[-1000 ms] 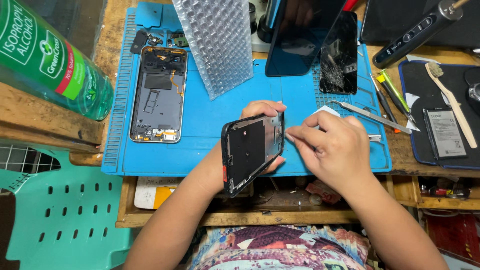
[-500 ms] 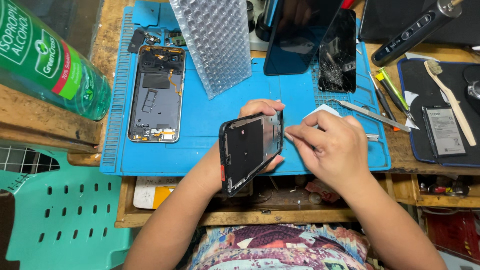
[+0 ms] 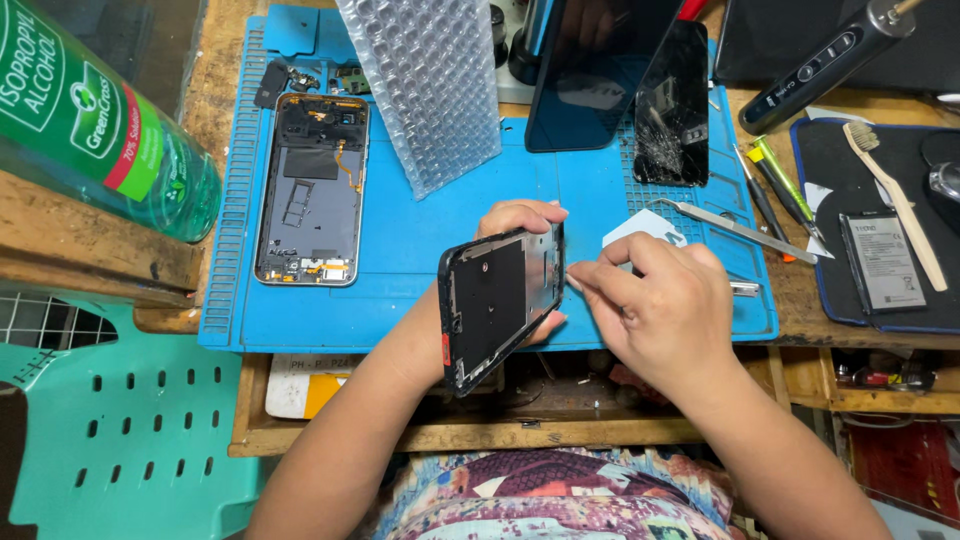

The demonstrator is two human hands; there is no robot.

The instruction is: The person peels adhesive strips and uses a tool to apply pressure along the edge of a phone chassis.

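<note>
The left hand (image 3: 515, 225) clamps the black phone frame (image 3: 497, 305) upright above the blue mat (image 3: 420, 250) while the right hand (image 3: 655, 305) pinches at its edge, seemingly peeling residue, which needs a steady pull.

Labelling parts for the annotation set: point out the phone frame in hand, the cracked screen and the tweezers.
phone frame (image 3: 490, 305): head view, dark inner panel.
cracked screen (image 3: 672, 110): head view, glass middle.
tweezers (image 3: 735, 227): head view, mid shaft.

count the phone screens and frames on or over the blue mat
4: a black frame held in the left hand, an opened phone body at mat left, a dark screen leaning up top, a cracked screen beside it.
</note>
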